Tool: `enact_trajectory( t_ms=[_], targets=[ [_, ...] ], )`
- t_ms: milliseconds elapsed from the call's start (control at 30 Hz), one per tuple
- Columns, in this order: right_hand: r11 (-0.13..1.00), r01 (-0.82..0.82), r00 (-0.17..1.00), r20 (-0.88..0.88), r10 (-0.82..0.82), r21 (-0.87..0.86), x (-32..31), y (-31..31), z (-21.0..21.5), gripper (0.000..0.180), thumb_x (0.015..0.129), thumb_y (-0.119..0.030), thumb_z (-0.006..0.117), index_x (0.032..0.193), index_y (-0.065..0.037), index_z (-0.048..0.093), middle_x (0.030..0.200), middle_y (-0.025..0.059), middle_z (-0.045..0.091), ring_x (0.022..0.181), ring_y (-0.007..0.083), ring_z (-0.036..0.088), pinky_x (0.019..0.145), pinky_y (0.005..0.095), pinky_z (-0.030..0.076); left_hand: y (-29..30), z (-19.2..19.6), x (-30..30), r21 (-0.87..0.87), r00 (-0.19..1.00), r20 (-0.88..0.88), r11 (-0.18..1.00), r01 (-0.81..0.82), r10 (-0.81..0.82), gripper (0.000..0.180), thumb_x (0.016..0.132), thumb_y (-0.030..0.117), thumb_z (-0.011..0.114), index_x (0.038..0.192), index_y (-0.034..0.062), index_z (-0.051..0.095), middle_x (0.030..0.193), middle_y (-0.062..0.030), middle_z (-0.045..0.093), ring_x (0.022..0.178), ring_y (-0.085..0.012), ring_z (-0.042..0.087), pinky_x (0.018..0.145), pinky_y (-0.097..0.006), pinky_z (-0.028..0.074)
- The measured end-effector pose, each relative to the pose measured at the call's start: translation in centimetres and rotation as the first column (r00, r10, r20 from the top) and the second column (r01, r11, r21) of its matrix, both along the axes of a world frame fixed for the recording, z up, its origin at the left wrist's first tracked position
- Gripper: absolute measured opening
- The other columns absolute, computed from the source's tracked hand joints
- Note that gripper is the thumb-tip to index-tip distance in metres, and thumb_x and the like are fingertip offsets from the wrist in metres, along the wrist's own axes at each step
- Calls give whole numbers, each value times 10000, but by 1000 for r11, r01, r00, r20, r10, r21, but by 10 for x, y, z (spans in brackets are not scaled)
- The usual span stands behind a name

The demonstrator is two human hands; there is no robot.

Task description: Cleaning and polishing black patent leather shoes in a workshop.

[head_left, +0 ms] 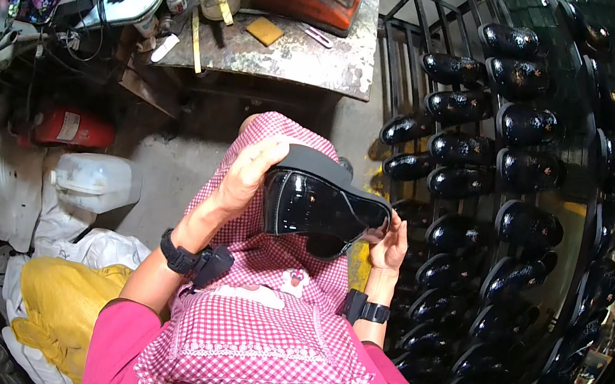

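Observation:
A glossy black shoe (300, 200) with a thick dark sole lies sideways between my hands, above my lap and the pink-checked apron (254, 337). My left hand (245, 175) grips it at the broad toe end, its fingers along the sole's edge. At the narrower heel end my right hand (390, 244) holds it, with the thumb and fingers about the back. The shoe's opening faces toward me, and its inside is mostly dark.
A worn workbench (303, 64) stands ahead, bearing an orange machine (308, 3), a yellow sponge (265, 31) and bottles. Metal racks with several rows of shiny black shoes (529, 169) fill the right. At left are a plastic jug (98, 183), a red container (74, 128) and yellow cloth (72, 304).

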State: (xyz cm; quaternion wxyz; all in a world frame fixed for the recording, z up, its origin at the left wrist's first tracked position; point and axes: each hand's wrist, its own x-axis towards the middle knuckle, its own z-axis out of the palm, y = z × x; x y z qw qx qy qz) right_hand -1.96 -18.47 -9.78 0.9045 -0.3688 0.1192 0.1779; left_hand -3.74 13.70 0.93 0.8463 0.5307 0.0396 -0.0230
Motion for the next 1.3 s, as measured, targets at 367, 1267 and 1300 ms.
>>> enact_trajectory(
  t_ms=[367,1267,1300],
  targets=[
    [968,-116,963,213,165,-222,-2,28,47,575,771,-270,646,1207,52,455,1153,141,546,1055,217,536,960,319,373,13,11,-24,-237,943,-271,936,-259,193,329,926,305,411,994,24,568,881,-38,619,731,-89,591,661,-215,494],
    [484,467,631,662,404,-740,13,111,131,485,612,-128,769,1047,-4,596,855,157,643,772,226,645,709,298,500,22,-3,-24,-195,894,-268,888,-416,360,152,894,241,496,859,95,517,758,22,513,656,-75,515,548,-174,423],
    [504,472,606,681,411,-724,12,115,131,481,602,-154,775,1027,-7,605,831,161,642,738,260,646,674,309,506,29,-21,-27,-226,894,-258,877,-424,366,165,884,234,515,925,81,563,798,-5,587,660,-76,537,488,-196,416]
  ],
)
